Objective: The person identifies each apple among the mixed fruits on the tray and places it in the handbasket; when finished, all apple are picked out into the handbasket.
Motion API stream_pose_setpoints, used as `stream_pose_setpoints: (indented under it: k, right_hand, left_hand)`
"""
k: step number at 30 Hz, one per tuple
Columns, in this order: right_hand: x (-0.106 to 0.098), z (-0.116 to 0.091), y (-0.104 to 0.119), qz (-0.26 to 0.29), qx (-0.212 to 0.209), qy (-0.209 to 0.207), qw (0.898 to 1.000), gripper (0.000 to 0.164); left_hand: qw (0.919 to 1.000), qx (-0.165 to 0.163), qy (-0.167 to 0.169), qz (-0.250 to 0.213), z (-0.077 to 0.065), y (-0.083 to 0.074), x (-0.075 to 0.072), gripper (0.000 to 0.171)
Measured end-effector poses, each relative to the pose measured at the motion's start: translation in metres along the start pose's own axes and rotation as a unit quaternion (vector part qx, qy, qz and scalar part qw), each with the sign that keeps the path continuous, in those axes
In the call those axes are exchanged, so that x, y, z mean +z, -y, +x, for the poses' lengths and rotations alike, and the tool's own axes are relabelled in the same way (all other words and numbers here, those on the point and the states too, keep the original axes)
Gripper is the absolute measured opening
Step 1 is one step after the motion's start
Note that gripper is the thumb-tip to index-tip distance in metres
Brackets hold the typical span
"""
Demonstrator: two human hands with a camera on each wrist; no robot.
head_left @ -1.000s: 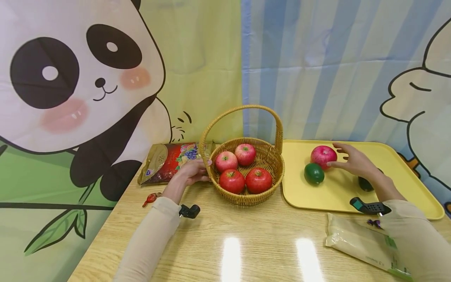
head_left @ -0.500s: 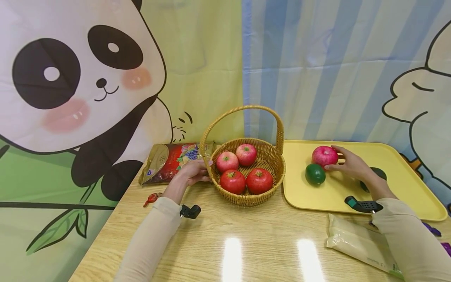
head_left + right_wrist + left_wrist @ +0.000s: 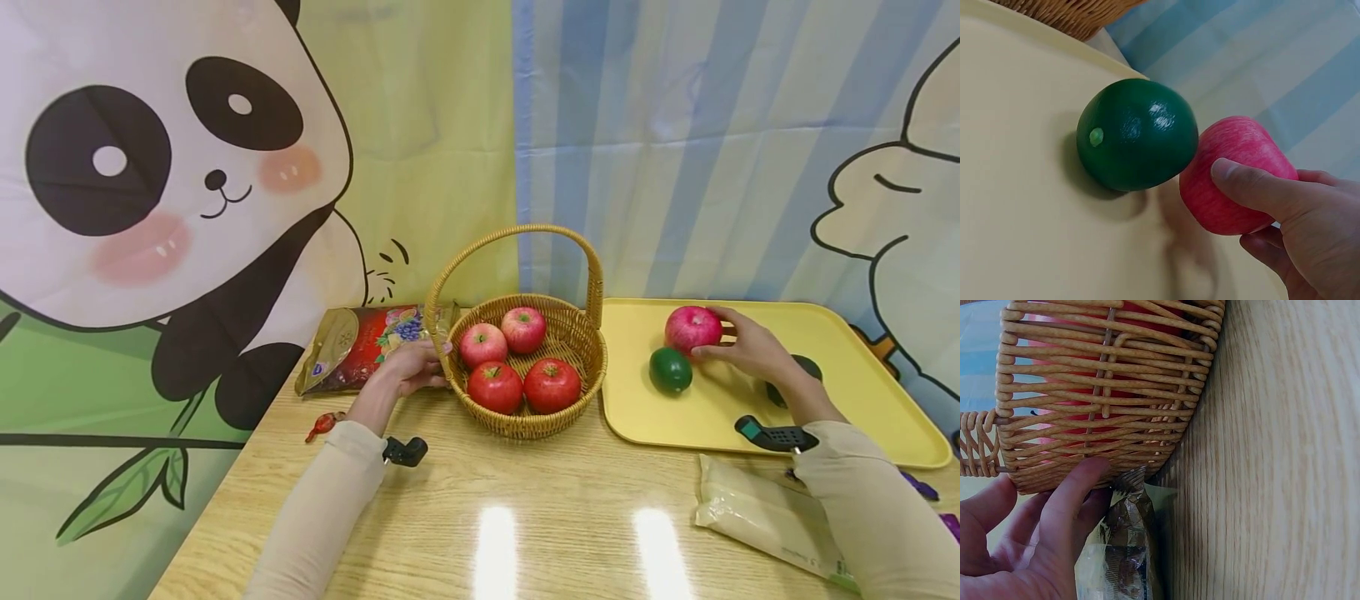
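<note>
A wicker basket (image 3: 528, 425) with a tall handle stands mid-table, holding several red apples (image 3: 551, 385). My left hand (image 3: 408, 367) grips its left side; in the left wrist view the bent fingers (image 3: 1075, 487) press the woven wall and the thumb lies by the rim near the handle's foot. On the right, my right hand (image 3: 753, 346) holds a pinkish-red apple (image 3: 692, 330) over the yellow tray (image 3: 720, 425), thumb on the near side and fingers behind. Beside that apple a dark green round fruit (image 3: 1135, 134) rests on the tray. Whether the held apple touches the tray is hard to tell.
A red and gold fruit-print bag (image 3: 360, 346) lies behind the left hand, with a small red wrapped item (image 3: 324, 425) nearer. Another dark green fruit (image 3: 806, 371) is partly hidden by the right wrist. A pale plastic packet (image 3: 765, 508) lies before the tray.
The right hand has closed in from the right and taken hold of the pinkish-red apple, which has risen very slightly. The left hand and basket have stayed put.
</note>
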State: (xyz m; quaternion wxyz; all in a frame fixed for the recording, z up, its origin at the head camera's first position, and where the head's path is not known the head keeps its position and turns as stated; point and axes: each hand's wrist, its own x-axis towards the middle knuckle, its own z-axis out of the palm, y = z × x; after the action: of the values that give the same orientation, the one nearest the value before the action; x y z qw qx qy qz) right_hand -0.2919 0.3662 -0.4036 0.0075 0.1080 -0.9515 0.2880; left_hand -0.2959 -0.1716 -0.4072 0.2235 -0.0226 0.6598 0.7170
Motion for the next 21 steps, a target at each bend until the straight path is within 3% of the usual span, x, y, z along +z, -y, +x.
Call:
stream_pose_setpoints:
  k: [11,21]
  right_hand:
    - [-0.022,-0.007,0.030,0.013,-0.029,-0.020,0.999,0.086]
    - [-0.023,-0.012,0.079,0.038,-0.126,-0.010,0.991,0.084]
  left_hand:
    - [1.0000,-0.005,-0.001,0.001,-0.001,0.000,0.000,0.041]
    - [1.0000,-0.001,0.009,0.003,-0.002,-0.001,0.000,0.041]
